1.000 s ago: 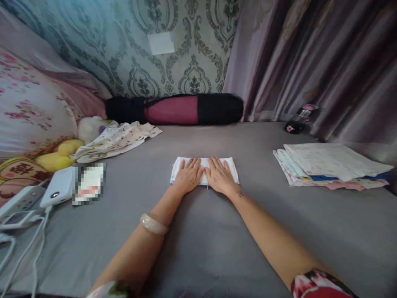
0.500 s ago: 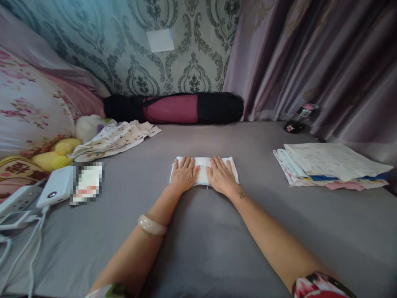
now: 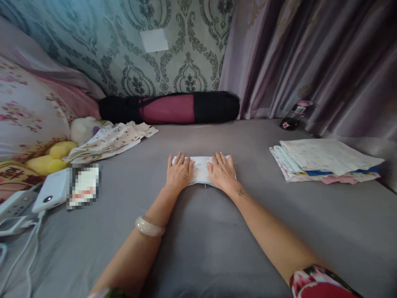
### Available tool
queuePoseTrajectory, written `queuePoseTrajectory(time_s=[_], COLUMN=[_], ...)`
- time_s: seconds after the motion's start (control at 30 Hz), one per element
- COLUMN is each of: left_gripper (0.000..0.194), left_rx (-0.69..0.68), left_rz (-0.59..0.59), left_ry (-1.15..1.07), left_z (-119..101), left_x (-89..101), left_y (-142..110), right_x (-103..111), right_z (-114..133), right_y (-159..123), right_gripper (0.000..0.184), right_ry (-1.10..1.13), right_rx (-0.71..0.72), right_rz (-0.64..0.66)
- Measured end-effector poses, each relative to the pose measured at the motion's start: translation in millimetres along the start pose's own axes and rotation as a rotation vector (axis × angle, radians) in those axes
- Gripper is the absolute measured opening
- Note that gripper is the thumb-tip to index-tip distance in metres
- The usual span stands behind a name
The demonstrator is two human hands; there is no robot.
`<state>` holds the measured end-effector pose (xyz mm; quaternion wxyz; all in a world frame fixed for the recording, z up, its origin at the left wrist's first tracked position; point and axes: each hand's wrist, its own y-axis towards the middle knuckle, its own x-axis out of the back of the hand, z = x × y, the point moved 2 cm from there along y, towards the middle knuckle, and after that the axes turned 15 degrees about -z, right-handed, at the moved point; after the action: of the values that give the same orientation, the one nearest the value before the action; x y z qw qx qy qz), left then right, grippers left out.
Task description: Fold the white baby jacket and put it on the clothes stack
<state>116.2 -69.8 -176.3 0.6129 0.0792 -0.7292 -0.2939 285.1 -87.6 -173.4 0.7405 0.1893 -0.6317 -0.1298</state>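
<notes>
A small folded white cloth (image 3: 201, 170) lies on the grey bed sheet (image 3: 217, 231) in the middle of the view. My left hand (image 3: 179, 173) rests flat on its left end, fingers stretched out. My right hand (image 3: 221, 172) lies flat on its right end, fingers spread. The bare middle of the cloth shows between the two hands. A pale bangle (image 3: 149, 227) circles my left wrist.
A stack of folded cloths (image 3: 325, 160) sits at the right. An unfolded patterned garment (image 3: 113, 140) lies at the back left beside plush toys (image 3: 56, 152). A power bank (image 3: 51, 195), power strip and cables are at the left. A black and maroon roll bag (image 3: 169, 108) lines the wall; a bottle (image 3: 293, 117) stands by the curtain.
Both hands have slid apart along the cloth, from side by side at its middle out to its two ends. The camera has shifted slightly.
</notes>
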Motion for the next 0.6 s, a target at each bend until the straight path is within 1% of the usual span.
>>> queuePoseTrajectory(time_s=[0.03,0.17,0.23,0.43,0.53,0.57,0.6], left_gripper=[0.050,0.053,0.053,0.051,0.051,0.052,0.053], left_rx=[0.013,0.051,0.057,0.060,0.101,0.125,0.154], left_rz=[0.020,0.158,0.178,0.130,0.044,0.028,0.037], left_ry=[0.011,0.029,0.027,0.008,0.031,0.038,0.037], left_z=[1,5,5,6,13,16,20], left_x=[-1.4,-7.2,-7.7,-6.1,-6.4,-7.2,-8.5], left_y=[-1,-3,-3,-2,-2,-2,-2], right_x=[-1,-6,-7,-5,-4,-4,-5], right_z=[-1,-3,-3,-6,-14,-17,-21], right_y=[0,-2,-2,1,5,6,7], right_gripper=[0.057,0.059,0.059,0.061,0.061,0.061,0.061], right_ry=[-0.007,-0.016,-0.017,-0.005,-0.034,-0.047,-0.055], right_rx=[-0.014,-0.038,-0.038,-0.045,-0.100,-0.125,-0.150], right_rz=[0.018,0.080,0.086,0.095,0.054,0.045,0.049])
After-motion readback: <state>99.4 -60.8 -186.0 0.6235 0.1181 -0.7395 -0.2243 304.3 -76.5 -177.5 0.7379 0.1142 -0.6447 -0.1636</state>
